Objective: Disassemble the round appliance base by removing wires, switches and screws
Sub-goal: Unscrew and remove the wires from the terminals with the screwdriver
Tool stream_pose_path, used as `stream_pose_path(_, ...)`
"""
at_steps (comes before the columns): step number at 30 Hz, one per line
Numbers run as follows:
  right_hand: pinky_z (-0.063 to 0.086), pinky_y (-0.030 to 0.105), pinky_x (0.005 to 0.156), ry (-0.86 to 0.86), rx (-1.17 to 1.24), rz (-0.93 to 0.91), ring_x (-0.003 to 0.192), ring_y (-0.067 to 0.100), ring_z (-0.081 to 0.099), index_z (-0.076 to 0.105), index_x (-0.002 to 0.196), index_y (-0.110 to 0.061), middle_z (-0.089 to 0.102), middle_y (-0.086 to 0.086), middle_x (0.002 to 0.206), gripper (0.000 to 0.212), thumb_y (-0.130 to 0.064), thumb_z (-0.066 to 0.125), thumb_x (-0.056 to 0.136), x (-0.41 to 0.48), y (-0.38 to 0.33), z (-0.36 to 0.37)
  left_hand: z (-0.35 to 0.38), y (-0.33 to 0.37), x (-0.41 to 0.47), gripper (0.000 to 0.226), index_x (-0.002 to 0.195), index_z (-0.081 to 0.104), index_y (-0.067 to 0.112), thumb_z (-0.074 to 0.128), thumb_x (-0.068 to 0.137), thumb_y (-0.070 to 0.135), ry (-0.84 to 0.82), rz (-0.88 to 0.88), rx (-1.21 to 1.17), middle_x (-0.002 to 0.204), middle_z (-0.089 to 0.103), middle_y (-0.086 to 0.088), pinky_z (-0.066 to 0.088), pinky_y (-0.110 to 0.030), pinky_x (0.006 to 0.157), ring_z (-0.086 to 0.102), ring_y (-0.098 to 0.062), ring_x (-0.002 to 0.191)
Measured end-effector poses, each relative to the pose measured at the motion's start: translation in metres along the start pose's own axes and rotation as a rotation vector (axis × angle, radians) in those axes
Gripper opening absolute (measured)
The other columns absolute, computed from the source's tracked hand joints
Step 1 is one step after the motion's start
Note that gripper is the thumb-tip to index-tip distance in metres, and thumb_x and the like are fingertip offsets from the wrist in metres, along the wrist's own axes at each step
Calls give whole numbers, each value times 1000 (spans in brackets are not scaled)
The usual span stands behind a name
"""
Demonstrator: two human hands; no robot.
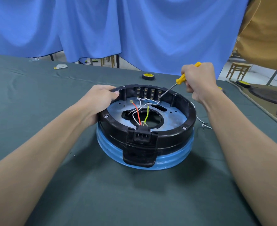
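Both forearms reach in from my side. Between my hands sits the round appliance base (146, 128) on the green cloth (36, 111). My left hand (100, 101) grips its rim; my right hand (199, 80) is clenched around the yellow screwdriver (181, 79), whose tip meets the switches (148, 92) beyond the loose wires (139, 111).

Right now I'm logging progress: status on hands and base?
Left hand grips base rim. Right hand drives screwdriver at switches. Wires still attached.
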State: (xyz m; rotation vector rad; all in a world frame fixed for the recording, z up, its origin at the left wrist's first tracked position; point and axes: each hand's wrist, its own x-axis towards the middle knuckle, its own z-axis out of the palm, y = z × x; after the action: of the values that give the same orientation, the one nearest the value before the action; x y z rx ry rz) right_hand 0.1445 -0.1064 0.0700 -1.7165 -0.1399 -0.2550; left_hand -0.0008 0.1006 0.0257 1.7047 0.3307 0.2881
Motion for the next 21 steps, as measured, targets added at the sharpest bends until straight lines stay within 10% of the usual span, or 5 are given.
stream_pose_path(9, 19, 14, 44, -27, 32, 125, 37, 16, 30, 33, 66, -16, 33, -2, 37, 23, -3, 50, 74, -6, 9, 7, 0, 0, -2, 30, 88, 76, 18, 51, 99, 7, 14, -8, -1, 85, 77, -7, 58, -31, 70, 71, -22, 71)
stream_pose_path(21, 22, 16, 33, 159, -9, -148, 46, 11, 42, 24, 47, -17, 24, -10, 32, 41, -12, 54, 75, -36, 8, -3, -1, -2, -3, 37, 80, 80, 19, 50, 98, 6, -8, 10, -12, 90, 77, -9, 55, -33, 76, 72, -21, 75)
